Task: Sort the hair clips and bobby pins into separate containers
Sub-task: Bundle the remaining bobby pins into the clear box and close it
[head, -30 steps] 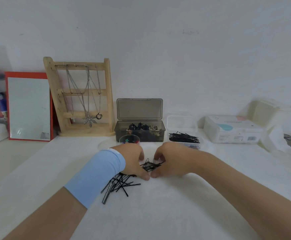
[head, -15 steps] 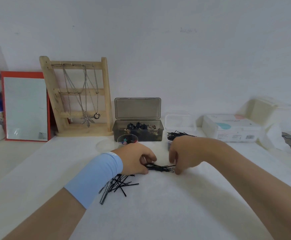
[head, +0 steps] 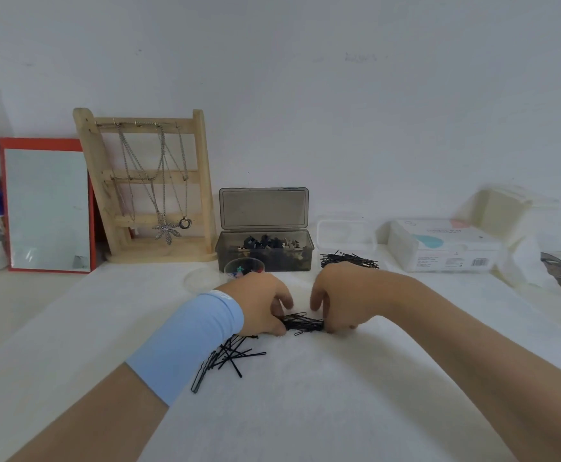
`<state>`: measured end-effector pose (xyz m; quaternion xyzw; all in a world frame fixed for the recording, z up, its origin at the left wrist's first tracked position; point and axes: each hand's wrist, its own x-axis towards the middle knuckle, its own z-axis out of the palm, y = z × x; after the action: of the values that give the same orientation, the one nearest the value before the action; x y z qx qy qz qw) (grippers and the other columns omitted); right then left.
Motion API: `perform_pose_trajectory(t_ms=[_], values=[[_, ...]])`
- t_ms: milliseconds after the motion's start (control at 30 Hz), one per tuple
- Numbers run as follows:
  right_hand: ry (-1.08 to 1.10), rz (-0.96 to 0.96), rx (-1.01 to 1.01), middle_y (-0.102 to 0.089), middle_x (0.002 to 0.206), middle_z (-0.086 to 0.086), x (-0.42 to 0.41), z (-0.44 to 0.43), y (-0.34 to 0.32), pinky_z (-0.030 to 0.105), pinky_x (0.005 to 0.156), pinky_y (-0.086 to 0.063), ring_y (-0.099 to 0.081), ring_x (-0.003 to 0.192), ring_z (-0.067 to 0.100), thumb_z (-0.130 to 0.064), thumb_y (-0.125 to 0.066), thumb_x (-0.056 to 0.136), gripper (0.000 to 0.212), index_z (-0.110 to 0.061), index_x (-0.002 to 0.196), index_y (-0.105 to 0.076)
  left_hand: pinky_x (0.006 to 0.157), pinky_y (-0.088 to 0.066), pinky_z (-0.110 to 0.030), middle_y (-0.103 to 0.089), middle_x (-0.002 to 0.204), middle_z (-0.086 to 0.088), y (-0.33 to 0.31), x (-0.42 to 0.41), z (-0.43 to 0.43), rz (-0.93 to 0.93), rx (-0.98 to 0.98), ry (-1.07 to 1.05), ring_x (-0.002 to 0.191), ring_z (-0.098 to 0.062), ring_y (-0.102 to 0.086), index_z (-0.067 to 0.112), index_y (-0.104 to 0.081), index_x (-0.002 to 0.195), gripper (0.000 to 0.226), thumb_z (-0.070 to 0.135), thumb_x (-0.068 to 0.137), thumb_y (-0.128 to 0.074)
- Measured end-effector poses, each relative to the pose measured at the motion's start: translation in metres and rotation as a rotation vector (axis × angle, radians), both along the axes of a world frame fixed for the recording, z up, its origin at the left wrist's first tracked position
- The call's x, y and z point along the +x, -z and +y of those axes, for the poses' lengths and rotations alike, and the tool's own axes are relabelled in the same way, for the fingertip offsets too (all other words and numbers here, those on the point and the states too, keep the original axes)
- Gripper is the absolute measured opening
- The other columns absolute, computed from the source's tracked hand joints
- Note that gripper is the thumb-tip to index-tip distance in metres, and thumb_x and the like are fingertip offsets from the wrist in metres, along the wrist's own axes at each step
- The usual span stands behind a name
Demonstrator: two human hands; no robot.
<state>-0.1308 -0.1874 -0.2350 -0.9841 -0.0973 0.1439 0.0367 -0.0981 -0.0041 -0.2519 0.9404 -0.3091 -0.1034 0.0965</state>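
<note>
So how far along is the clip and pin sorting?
Done: dark hair clips sit in the grey box, and a heap of bobby pins lies in the clear container. In hand: the left hand and right hand pinch a bundle of bobby pins on the white table. Left: a loose pile of pins by the left wrist.

You're looking at open desk [head: 339, 405] stretching toward you; loose bobby pins [head: 229, 356] are littering the near-left, while the grey box [head: 265, 258], clear cup [head: 243, 261] and pin container [head: 344, 235] are crowding the back.
</note>
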Motion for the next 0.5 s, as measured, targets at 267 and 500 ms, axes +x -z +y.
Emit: perform_pose_trajectory(t_ms=[267,500], values=[[-0.125,-0.064,0.014,-0.064,0.115,-0.005,-0.007,0.008,0.0,0.026,0.078,-0.05,-0.058,0.097,0.015,-0.029,-0.068,0.08,0.051,-0.024,0.13,-0.061,0.089,-0.049,-0.023,-0.062,0.121,0.015,-0.007,0.007,0.008,0.01,-0.112,-0.017,0.099,-0.003,-0.061,0.028,-0.052,0.137,0.059,0.029,0.083,-0.076],[-0.12,-0.094,0.036,-0.072,0.094,-0.003,-0.007,0.011,0.003,0.034,0.075,-0.058,-0.064,0.09,0.019,-0.032,-0.067,0.077,0.027,-0.025,0.102,-0.074,0.07,-0.05,-0.02,-0.072,0.088,0.005,0.011,0.008,-0.001,-0.126,-0.057,-0.11,0.077,-0.011,-0.063,0.024,-0.078,0.094,0.027,0.046,0.084,-0.067]])
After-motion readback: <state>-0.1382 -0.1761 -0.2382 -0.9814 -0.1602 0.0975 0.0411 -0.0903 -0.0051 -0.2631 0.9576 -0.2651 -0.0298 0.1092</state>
